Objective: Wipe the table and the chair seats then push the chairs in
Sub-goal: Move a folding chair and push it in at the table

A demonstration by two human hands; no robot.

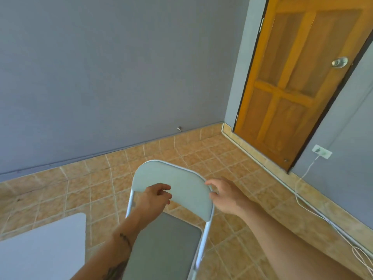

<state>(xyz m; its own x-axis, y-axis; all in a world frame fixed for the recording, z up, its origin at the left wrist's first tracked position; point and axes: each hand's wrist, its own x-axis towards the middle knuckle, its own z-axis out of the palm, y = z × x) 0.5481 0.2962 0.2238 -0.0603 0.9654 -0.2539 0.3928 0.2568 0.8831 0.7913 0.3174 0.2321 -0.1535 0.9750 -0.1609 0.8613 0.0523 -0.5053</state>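
Forearms, two, bare, entering from the lower edge and reaching forward over the chair seat [167,245]; grey padded seat panel, lying flat, its long axis running from the camera toward the backrest.

Chair [173,199]: folding type, pale metal tube frame, light grey backrest [177,182] upright at the far end. It stands on the tiled floor [232,158], just right of the white table [40,245], whose corner shows at lower left. The front of the seat points toward the camera; the backrest faces the grey wall [101,67].

Left hand [155,199]: at the lower left of the backrest, fingers curled toward its near face; whether they grasp the pad or only close on air cannot be told.

Right hand [224,195]: at the right edge of the backrest, fingers spread and bent, seemingly touching the rim but not clamped on it.

Step, as judged: taking hold of the backrest to shift the chair. No cloth in view. Advice: grip both sides evenly on the frame tubes, turn the seat front toward the table before pushing, keep the legs sliding flat so the folding frame does not collapse.

Also present: wooden door [298,77], wall socket [322,151] with white cable [302,201]
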